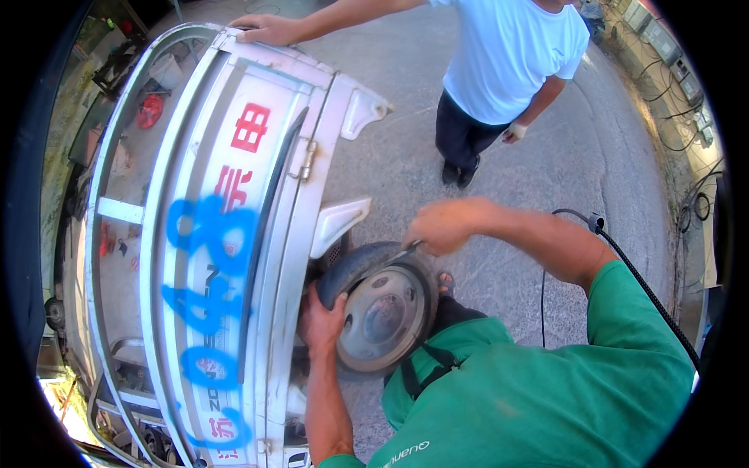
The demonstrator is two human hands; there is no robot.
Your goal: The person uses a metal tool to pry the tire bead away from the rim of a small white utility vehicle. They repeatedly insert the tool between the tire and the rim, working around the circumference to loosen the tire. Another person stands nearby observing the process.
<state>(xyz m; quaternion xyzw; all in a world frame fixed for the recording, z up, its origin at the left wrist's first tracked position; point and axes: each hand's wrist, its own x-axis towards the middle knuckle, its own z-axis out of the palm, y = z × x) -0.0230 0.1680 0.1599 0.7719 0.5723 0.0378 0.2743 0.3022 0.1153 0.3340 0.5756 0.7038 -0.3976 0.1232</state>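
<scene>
My single head camera looks steeply down past my green shirt, close to my left hand (322, 321) and right hand (439, 227) at the wheel (386, 312). The fisheye bends the white truck side (234, 234) along the left; concrete ground (577, 156) fills the right, farther off.

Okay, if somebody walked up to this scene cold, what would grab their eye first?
Probably the white cargo bed filling the left, sprayed with big blue paint marks. Next, low in the middle, the wheel with its grey steel rim: the left hand grips the tyre's near edge while the right hand presses a thin metal tool against its top. At the top, a bystander in a light blue shirt rests a hand on the bed's corner.
</scene>
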